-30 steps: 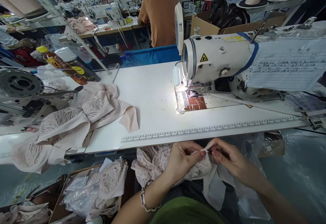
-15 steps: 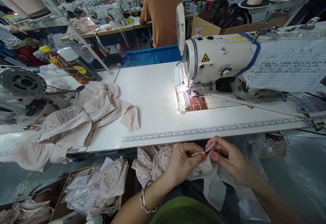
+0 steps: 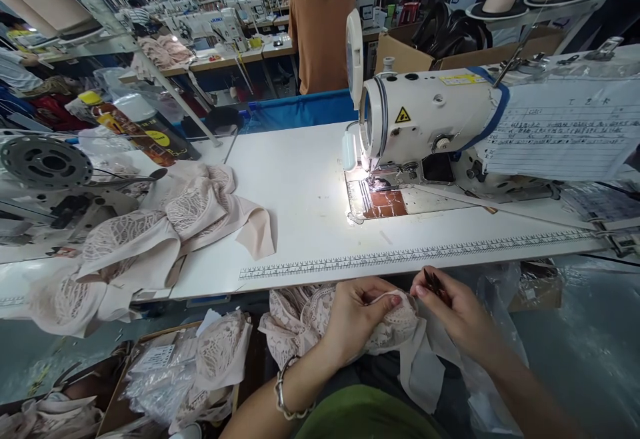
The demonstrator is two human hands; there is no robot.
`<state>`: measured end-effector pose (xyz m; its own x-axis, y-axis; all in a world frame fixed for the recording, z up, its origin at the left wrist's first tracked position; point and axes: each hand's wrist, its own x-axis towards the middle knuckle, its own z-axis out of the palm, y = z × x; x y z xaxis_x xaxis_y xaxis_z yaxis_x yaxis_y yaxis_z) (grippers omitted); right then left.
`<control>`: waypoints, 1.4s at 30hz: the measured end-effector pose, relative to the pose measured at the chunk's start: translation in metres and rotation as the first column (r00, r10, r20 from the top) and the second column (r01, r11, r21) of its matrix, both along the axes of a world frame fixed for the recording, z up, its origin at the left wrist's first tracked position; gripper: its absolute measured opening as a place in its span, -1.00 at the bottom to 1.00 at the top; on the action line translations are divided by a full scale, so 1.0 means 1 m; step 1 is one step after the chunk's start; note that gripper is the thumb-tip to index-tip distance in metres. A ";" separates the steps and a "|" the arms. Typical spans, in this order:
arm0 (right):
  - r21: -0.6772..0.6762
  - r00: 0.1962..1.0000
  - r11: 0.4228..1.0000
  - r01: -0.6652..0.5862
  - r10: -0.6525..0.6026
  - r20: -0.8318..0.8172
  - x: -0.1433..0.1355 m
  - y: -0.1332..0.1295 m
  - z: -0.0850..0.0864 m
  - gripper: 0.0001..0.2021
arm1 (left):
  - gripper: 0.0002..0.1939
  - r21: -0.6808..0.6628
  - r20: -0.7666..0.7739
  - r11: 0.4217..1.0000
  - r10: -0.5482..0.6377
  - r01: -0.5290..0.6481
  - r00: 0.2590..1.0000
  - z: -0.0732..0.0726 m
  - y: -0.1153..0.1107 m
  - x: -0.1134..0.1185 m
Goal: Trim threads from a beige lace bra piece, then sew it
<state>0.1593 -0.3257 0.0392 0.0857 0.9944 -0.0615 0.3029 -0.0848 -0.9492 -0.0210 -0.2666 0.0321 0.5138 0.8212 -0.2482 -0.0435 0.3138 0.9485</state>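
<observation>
My left hand (image 3: 363,312) pinches the edge of a pale pink lace bra (image 3: 310,319) on my lap, just below the table's front edge. Dark thread snips (image 3: 436,286) sit in my right hand (image 3: 455,312), its fingers curled round them. That hand is close to the bra's right end, a small gap from the left fingertips. A plain light band (image 3: 423,372) of the bra hangs down between my forearms. A faint, blurred pale scrap (image 3: 385,237) shows over the white tabletop (image 3: 300,192), above the printed ruler.
A white sewing machine (image 3: 425,109) with its lamp lit stands behind my hands. More lace bras (image 3: 200,206) are heaped at the left beside another machine (image 3: 45,179). A box of bagged pieces (image 3: 175,366) is at lower left. A person in brown (image 3: 323,32) works beyond.
My right hand has moved slightly right, away from the left fingers, and the snips now show plainly. The narrow strip end between the fingers is gone; a blurred scrap appears over the table.
</observation>
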 end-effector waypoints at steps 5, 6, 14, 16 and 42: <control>0.036 0.999 0.998 -0.043 0.043 0.000 -0.009 0.005 -0.001 -0.58 | -0.58 0.019 -0.020 0.999 0.042 -0.042 0.999 -0.004 -0.004 0.003; 0.043 0.999 0.998 -0.044 0.044 0.008 -0.011 0.005 0.000 -0.59 | -0.59 0.039 -0.023 0.998 0.044 -0.044 0.999 -0.006 -0.005 0.004; 0.099 0.966 0.975 0.197 -0.210 0.149 -0.002 -0.012 0.020 -0.67 | -0.87 0.388 -0.294 0.889 -0.132 0.244 0.947 -0.007 0.012 -0.030; 0.114 0.947 0.950 0.291 -0.303 0.103 0.004 -0.022 0.022 -0.68 | -0.88 0.485 -0.407 0.797 -0.160 0.361 0.899 -0.007 0.018 -0.047; 0.041 0.946 0.948 0.316 -0.318 0.066 0.023 -0.023 -0.012 -0.70 | -0.89 0.301 -0.013 0.898 0.341 -0.322 0.940 -0.034 0.006 -0.076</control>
